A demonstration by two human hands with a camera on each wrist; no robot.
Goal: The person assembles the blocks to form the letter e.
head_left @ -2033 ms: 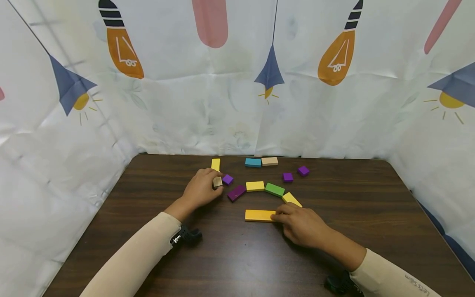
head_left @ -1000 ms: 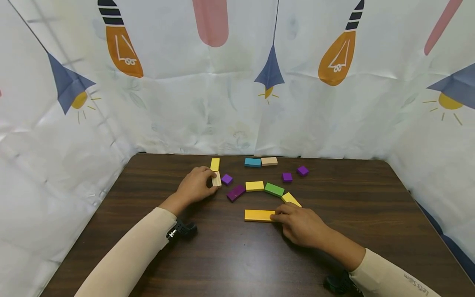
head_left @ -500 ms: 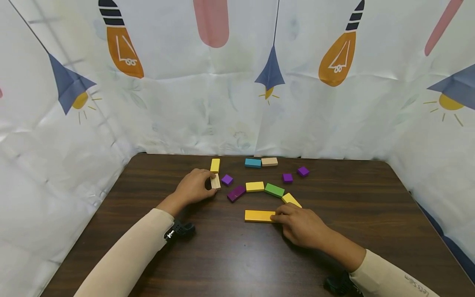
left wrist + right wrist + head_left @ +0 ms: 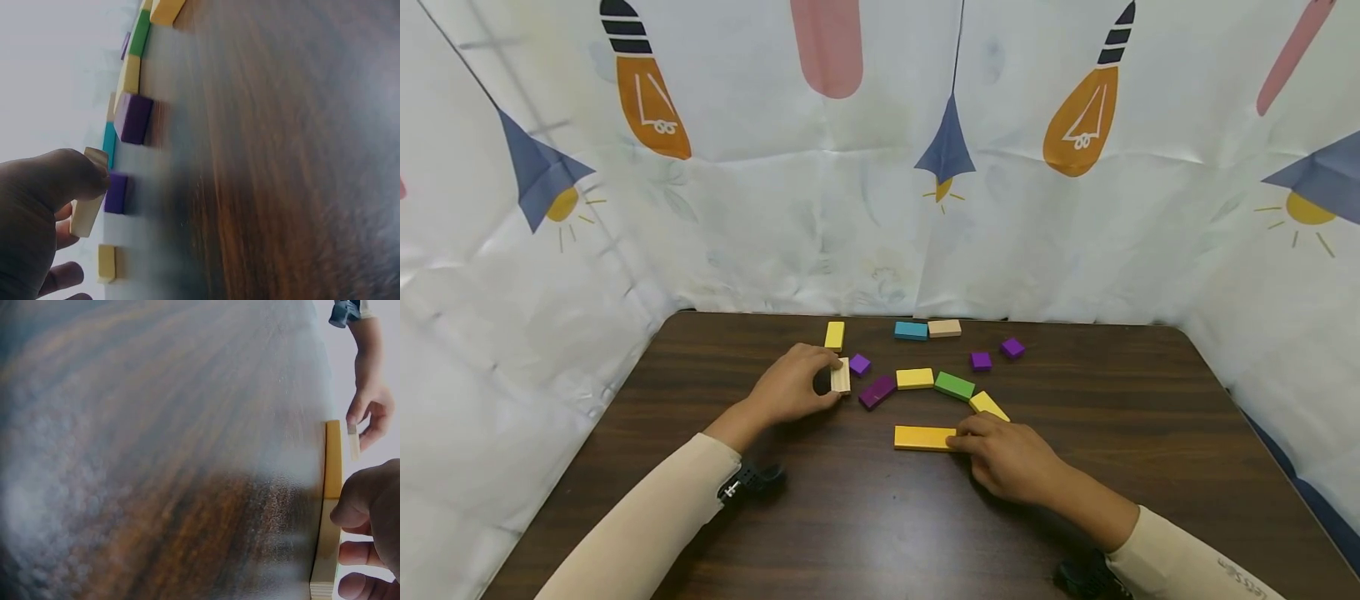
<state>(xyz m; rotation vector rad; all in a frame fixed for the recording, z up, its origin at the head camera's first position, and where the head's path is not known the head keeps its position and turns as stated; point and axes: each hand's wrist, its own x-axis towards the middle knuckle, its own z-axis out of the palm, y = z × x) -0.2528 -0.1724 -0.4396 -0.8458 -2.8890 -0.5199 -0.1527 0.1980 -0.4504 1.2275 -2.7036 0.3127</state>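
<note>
Nearest are two cream sleeves [image 4: 643,508], each with a dark strap [image 4: 752,479] near the wrist, reaching over a dark wood-grained tabletop [image 4: 857,533]. The right hand [image 4: 1009,458] lies low, its thumb and fingers pinching a paler yellow block [image 4: 325,550] that sits end to end with a flat orange block [image 4: 922,438]; the hand hides this joint from the head view. Just beyond, an arc of blocks runs from right to left: a yellow block [image 4: 988,406] near the right knuckles, a green block [image 4: 954,385], a second yellow block [image 4: 914,379] and a dark purple block [image 4: 877,392]. To the left of the arc, the left hand [image 4: 792,383] clamps a pale wooden block [image 4: 841,379] between thumb and fingers; whether it touches the tabletop, I cannot tell. A small purple block [image 4: 860,365] is just beside it. Farther back are two more purple blocks [image 4: 981,362], a lone yellow block [image 4: 834,336], and a blue block [image 4: 911,331] beside a tan block [image 4: 944,328]. Behind hangs a white curtain [image 4: 745,225] printed with lamps and bulbs.
</note>
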